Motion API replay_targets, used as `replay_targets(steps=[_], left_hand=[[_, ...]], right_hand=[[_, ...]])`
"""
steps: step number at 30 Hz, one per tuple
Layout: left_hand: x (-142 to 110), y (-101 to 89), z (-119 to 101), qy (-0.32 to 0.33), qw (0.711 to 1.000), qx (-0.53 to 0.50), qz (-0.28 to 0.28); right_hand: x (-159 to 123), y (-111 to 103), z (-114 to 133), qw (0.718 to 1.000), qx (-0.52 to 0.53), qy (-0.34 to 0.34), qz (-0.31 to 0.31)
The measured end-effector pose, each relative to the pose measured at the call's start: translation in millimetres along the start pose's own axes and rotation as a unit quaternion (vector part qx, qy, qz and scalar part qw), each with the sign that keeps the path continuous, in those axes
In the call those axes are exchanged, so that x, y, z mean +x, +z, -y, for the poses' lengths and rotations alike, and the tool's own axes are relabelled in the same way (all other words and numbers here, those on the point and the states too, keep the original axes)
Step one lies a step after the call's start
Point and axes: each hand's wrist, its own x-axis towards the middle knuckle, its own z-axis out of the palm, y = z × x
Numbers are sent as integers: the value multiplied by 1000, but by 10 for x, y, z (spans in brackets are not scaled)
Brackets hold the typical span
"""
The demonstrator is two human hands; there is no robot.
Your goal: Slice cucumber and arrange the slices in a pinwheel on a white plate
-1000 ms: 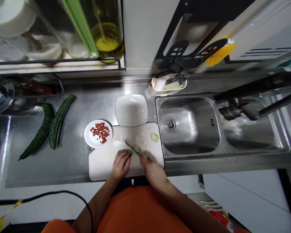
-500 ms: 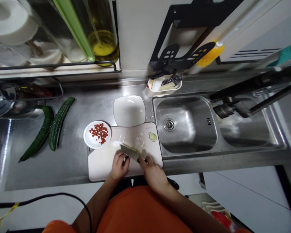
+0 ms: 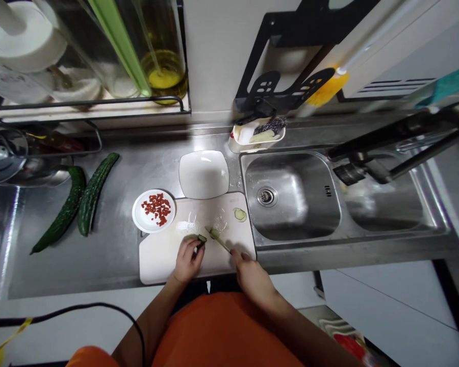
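Note:
My left hand is closed around a short dark-green cucumber piece over the white cutting board. In my right hand is a kitchen knife, its blade seen nearly edge-on and pointing up and left. Beside the blade tip lies some cut cucumber, apart from the held piece. Pale cucumber slices rest at the board's upper right. A white plate of chopped red bits overlaps the board's upper left corner. Behind the board sits a bare white square plate.
Two whole cucumbers lie on the steel counter at left. To the right are a sink basin and a black faucet. A small caddy stands at the wall, and a rack with an oil bottle is upper left.
The knife has moved right, away from my left hand, and its blade has turned from flat-on to nearly edge-on. My right hand has shifted slightly right. The held cucumber piece now shows.

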Motion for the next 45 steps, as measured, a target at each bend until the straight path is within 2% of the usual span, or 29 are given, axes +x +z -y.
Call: replay_targets(steps=[6,11,15,23,45], left_hand=[[23,-9,-8,19,1000,3,4],[30,-13,-3,34,999,15,6],[18,-6,19,44,999,20,-1],[-22,11,60,56,998,16,-3],[-18,20,60,58,998,22,-19]], right_hand=[[-30,-3,2,999,-14,5,-43],[-109,-7,180,998,-43,-41,-21],[-149,-36,269,997,-62,-46,-11],[-195,-118,284,996,-74,-45,-1],[-217,-138,302,996,-77,-39,6]])
